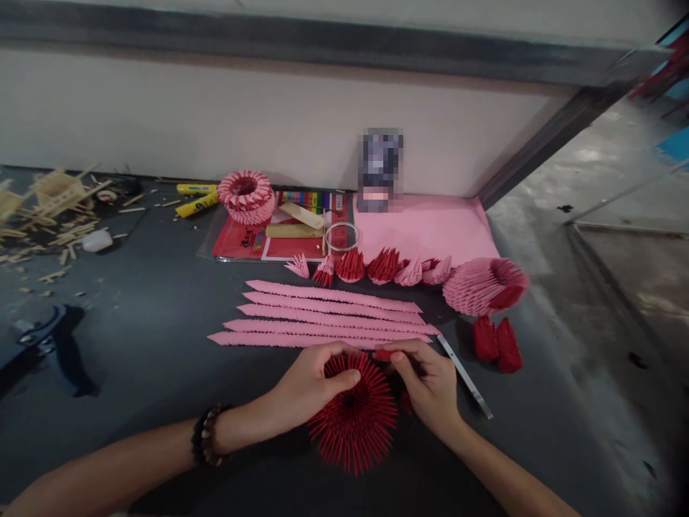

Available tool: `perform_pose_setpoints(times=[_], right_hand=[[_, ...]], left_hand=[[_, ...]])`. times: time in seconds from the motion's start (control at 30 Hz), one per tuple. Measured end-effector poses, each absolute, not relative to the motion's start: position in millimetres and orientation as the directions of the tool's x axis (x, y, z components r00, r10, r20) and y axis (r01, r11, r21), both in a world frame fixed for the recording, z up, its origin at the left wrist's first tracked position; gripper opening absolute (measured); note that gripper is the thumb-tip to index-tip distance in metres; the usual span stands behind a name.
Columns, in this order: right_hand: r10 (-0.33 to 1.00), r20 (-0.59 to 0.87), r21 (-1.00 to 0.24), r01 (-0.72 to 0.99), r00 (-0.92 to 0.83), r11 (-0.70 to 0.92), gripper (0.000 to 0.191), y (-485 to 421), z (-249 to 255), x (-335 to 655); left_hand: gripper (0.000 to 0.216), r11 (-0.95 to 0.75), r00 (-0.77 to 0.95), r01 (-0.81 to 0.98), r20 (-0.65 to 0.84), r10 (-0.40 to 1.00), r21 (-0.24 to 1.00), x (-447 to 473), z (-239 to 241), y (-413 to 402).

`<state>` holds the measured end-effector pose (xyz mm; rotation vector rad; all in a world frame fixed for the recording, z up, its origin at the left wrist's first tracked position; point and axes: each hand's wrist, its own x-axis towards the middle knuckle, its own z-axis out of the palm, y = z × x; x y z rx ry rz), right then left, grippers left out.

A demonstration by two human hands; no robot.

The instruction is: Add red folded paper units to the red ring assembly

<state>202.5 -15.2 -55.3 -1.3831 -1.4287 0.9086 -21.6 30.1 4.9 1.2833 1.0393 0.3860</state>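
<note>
A round red disc of folded paper pieces [356, 424] lies on the dark table [151, 345] in front of me. My left hand [309, 384] grips its upper left edge, thumb on top of the spikes. My right hand [428, 380] is pinched on a small red folded paper piece [383, 354] held at the disc's upper right rim. A bead bracelet [207, 434] circles my left wrist.
Long pink paper chains [323, 316] lie beyond my hands. Farther back are small red and pink piece stacks [371, 267], a pink bowl shape [484, 285], two red stacks [498, 343], a metal ruler [466, 377], pink sheet [425, 226], wooden sticks [48, 208] and a black glue gun [54, 345].
</note>
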Motion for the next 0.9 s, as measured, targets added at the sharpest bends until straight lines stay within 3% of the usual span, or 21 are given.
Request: perform_pose_setpoints(times=[0.27, 0.5, 0.6, 0.7, 0.8, 0.9], right_hand=[[0.991, 0.121, -0.932, 0.351, 0.052, 0.096, 0.018, -14, -54, 203], [0.986, 0.166, -0.895, 0.425, 0.027, 0.139, 0.037, -11, -59, 204], [0.970, 0.231, -0.864, 0.474, 0.069, 0.172, 0.044, -9, -35, 206], [0.919, 0.393, -0.674, 0.691, 0.034, 0.263, 0.058, 24, 18, 217], [0.860, 0.485, -0.256, 0.914, -0.160, 0.315, 0.060, 102, 69, 234], [0.919, 0.330, -0.010, 0.973, -0.214, 0.230, 0.058, 199, 87, 248]], left_hand=[[0.030, 0.298, 0.549, 0.253, -0.390, 0.739, 0.920, -20, 2, 31], [0.034, 0.250, 0.549, 0.265, -0.359, 0.755, 0.931, -22, -3, 30], [0.034, 0.254, 0.537, 0.291, -0.377, 0.755, 0.922, -23, -3, 32], [0.035, 0.269, 0.538, 0.318, -0.407, 0.738, 0.909, -23, -4, 33], [0.036, 0.278, 0.565, 0.316, -0.415, 0.713, 0.907, -23, -5, 35], [0.036, 0.285, 0.559, 0.314, -0.419, 0.715, 0.906, -23, -7, 35]])
